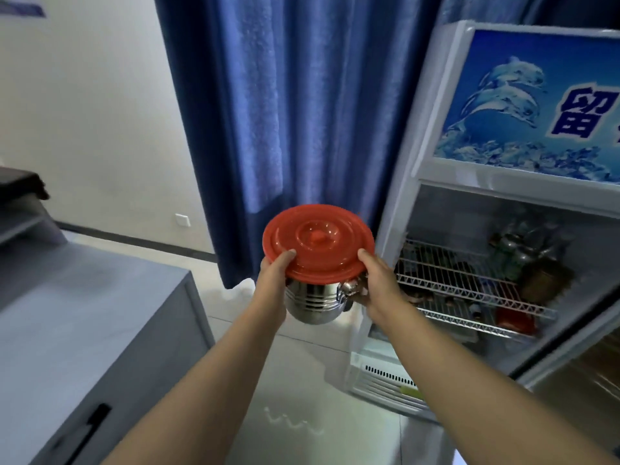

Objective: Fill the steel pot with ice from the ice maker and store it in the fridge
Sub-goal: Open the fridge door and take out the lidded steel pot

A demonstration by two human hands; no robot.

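Observation:
I hold a shiny steel pot (313, 302) in the air between both hands, in front of a blue curtain. A round red lid (318, 241) covers it, so its contents are hidden. My left hand (273, 278) grips the pot's left side with the thumb lying on the lid's rim. My right hand (377, 280) grips the right side at the metal handle, thumb on the lid's edge. The fridge (503, 182) stands to the right of the pot, its interior with white wire shelves (463, 283) visible.
Bottles, jars and a red item sit on the fridge shelves. A grey counter (84, 330) with a dark handle runs along the left. The blue curtain (302, 112) hangs behind, and pale floor tiles (302, 397) lie below my arms.

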